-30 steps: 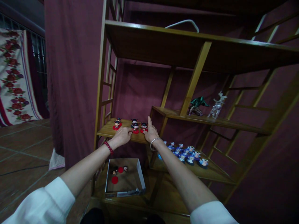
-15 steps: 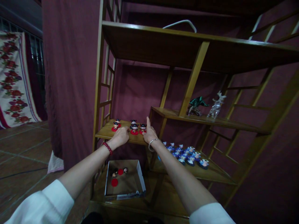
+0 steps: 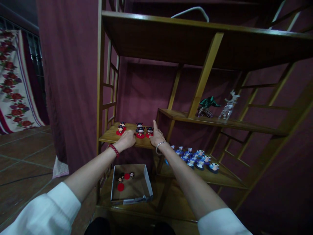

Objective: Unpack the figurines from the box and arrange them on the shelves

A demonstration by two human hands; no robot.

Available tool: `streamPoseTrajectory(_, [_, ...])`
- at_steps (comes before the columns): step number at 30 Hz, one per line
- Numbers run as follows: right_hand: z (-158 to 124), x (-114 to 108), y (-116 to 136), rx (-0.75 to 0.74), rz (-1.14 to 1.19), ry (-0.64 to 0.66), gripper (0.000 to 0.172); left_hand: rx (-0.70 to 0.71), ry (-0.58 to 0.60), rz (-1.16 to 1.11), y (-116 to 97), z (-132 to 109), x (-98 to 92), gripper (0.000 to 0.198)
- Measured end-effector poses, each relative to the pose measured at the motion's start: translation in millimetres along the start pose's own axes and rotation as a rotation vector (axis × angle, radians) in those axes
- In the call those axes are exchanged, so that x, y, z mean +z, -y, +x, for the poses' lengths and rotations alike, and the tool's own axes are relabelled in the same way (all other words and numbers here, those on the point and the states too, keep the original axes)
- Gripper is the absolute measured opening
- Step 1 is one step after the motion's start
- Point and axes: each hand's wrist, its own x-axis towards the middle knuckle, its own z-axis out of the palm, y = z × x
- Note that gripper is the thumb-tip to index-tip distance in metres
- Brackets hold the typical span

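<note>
My left hand is closed in a loose fist at the shelf's front edge, between two groups of figurines. Whatever its fingers hold, if anything, is hidden. My right hand has its index finger stretched up and its thumb low beside a dark-haired figurine on a red base, touching or nearly touching it. A similar figurine stands to its left, with another behind it. Two more, one in front and one behind, stand at the shelf's left end.
Below, an open box holds loose figurine parts and red discs. Several blue and white figurines stand on the lower right shelf. A green ornament and a clear one stand on the middle shelf.
The view has shifted slightly, so the shelves sit higher in the picture. Both hands keep nearly the same place beside the figurines, and the figurines show no clear movement.
</note>
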Motion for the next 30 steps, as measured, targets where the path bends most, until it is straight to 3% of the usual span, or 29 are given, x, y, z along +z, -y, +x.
streamPoseTrajectory(30, [-1.2, -3.7, 4.2, 0.011, 0.010, 0.008, 0.086, -0.071, 0.046, -0.005, -3.2, 13.1, 2.2, 0.031])
